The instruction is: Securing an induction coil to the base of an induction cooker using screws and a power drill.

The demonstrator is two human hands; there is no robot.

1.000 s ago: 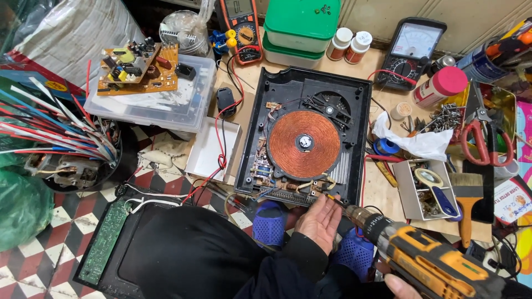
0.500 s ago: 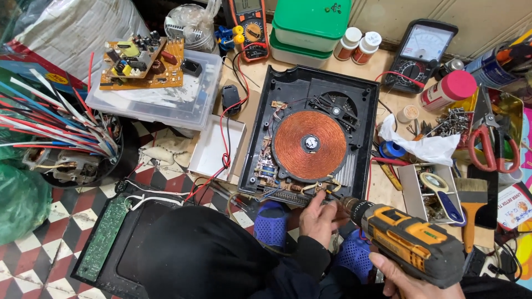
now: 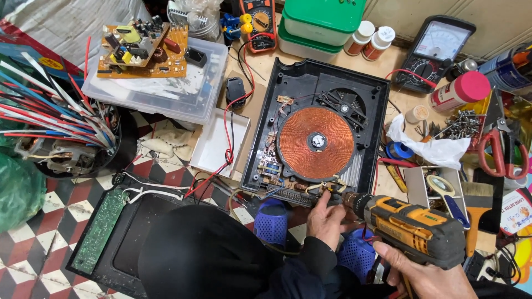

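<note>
An opened induction cooker (image 3: 316, 130) lies on the cluttered surface (image 3: 265, 61), its black housing bare and the round copper coil (image 3: 316, 142) sitting in the middle, with a small fan (image 3: 342, 103) set in the far corner of the case. The right hand (image 3: 429, 274) grips the handle of a yellow and black cordless drill (image 3: 413, 227), whose chuck points left at the near edge of the cooker, just below the coil. The left hand (image 3: 327, 221) is closed around the nose of the drill, fingers pinching at the bit where it meets the circuit board strip along that near edge; the bit tip itself is hidden behind the fingers, so whether it sits on a screw is hard to say. Red wires (image 3: 224, 160) trail from the cooker's left side down toward the floor.

To the left, a clear plastic box (image 3: 166, 94) carries a brown circuit board (image 3: 141, 50). Behind the cooker stand a green-lidded container (image 3: 321, 22), two white bottles with orange bodies (image 3: 368, 37) and an analogue meter (image 3: 435, 52). To the right lie red-handled scissors (image 3: 499, 147), a paintbrush (image 3: 476, 213) and a pink-capped spray can (image 3: 460, 91). On the checkered floor (image 3: 33, 266), at lower left, the cooker's black glass top (image 3: 133, 232) rests with a green board (image 3: 100, 230) on its edge.
</note>
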